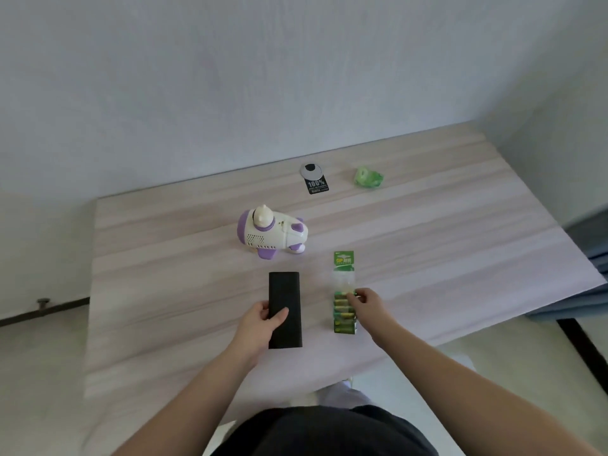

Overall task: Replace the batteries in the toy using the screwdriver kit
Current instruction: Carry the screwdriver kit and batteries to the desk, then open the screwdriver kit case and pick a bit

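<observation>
Two bare forearms are seen, with no sleeves reaching the wrists. No rings, watch or bands can be made out on the left hand or the right hand. A dark, near-black garment is worn over the torso at the bottom edge. Below it, pale lilac trousers and a light shoe are partly seen.

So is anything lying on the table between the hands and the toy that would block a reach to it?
Nothing visible does. The left hand grips the black case, the right hand pinches the battery pack; the toy sits beyond them across bare table.
</observation>
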### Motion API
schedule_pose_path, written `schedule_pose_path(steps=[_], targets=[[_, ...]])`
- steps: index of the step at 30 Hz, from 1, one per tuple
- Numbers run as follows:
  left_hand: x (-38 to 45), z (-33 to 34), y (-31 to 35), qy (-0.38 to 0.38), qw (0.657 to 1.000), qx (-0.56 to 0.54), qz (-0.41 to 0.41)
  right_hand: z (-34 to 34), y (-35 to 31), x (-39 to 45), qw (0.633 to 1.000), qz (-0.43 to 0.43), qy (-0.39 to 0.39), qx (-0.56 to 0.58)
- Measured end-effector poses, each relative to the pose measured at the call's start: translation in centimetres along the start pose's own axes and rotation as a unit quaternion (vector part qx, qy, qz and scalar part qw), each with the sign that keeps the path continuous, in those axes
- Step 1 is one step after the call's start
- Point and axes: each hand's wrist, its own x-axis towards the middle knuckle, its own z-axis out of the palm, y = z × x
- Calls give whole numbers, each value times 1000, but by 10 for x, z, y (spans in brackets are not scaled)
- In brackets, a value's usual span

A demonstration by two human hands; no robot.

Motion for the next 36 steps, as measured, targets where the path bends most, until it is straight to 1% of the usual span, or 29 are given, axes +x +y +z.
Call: schedule_pose_path(steps=[4,8,11,15,24,33,36], targets=[[4,26,2,32,999,-17,-11,-13,-1,23,997,-29,-16,-73],[13,38,-1,57,997,-40,-20,-25,-1,40,984,-59,-18,-167],[19,44,-4,70,996,-47,-20,-35,-1,48,975,-76,-27,-205],[21,52,-5,70,996,-52,-3,-42,0,54,973,-74,-41,-215],[22,64,-3,76,995,-60,4,-53,0,60,967,-85,-75,-229],[21,66,-6,72,995,-62,-5,-51,5,57,969,-92,-49,-225],[19,65,-5,73,996,-56,-1,-53,5,54,976,-79,-32,-201]])
